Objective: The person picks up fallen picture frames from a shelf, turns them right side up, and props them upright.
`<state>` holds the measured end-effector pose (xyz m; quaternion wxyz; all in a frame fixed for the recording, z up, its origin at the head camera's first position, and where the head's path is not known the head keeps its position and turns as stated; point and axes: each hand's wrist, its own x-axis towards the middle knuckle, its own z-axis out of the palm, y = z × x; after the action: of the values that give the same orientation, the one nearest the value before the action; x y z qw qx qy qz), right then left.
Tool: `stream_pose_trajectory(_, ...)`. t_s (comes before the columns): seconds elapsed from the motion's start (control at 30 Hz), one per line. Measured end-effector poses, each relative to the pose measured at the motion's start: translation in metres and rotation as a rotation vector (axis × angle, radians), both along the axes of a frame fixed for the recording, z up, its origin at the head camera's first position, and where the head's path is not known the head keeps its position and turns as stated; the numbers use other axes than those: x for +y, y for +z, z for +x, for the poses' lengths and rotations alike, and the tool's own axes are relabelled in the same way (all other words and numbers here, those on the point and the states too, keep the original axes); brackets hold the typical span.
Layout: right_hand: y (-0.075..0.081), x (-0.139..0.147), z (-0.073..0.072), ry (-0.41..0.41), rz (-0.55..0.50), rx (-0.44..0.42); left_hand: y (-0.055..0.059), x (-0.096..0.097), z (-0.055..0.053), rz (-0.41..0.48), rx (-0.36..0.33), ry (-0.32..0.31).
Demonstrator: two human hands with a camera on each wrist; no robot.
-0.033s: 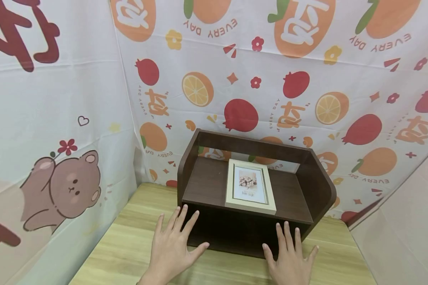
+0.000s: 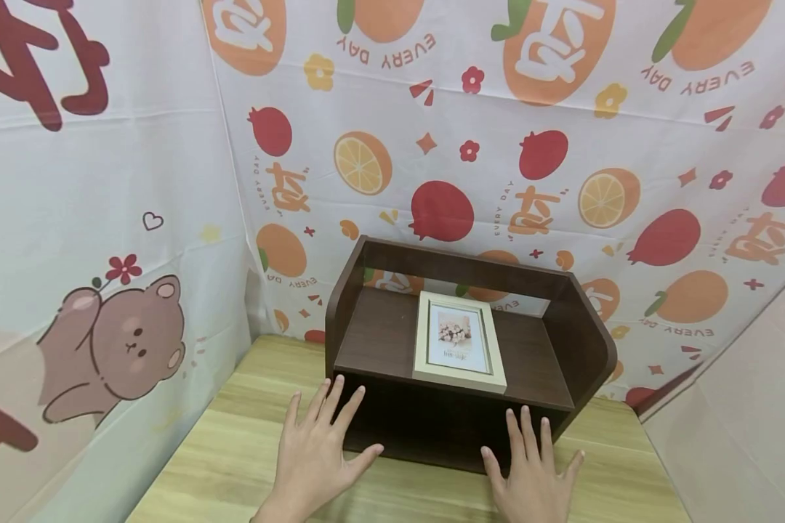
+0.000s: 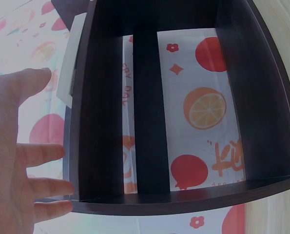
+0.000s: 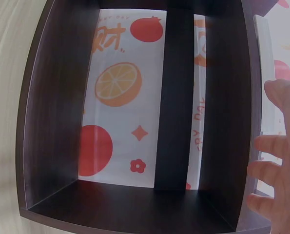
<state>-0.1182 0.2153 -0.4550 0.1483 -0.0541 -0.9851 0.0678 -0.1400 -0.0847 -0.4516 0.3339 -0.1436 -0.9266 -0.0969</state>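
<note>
A dark brown wooden shelf (image 2: 382, 330) with raised sides and a back rail stands on the table. On its top board lies a cream picture frame (image 2: 460, 341), face up, with a small photo and lettering behind its pane. My left hand (image 2: 317, 450) is before the shelf's left front, fingers spread and straight, fingertips right at the top board's front edge. Before the right front, my right hand (image 2: 533, 472) has its fingers spread too. Neither holds anything. Both wrist views look into the shelf's lower compartment (image 3: 101, 122), which has a crossbar (image 4: 175, 97) at its back.
Under the shelf is a light wood-grain table (image 2: 229, 436). Behind it hangs a white cloth (image 2: 392, 94) printed with fruit and flowers. A bear-printed cloth (image 2: 190, 167) borders the left side, and a pale wall (image 2: 752, 392) the right.
</note>
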Motion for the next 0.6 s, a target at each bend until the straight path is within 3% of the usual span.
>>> stream_pose_trajectory(0.3,0.002,0.001,0.002,0.008,0.003,0.009,0.0,0.001,0.001,0.004,-0.01,-0.002)
stream_pose_trajectory(0.6,0.011,0.003,0.006,0.026,-0.001,0.089,0.01,0.004,0.002,-0.007,-0.02,-0.007)
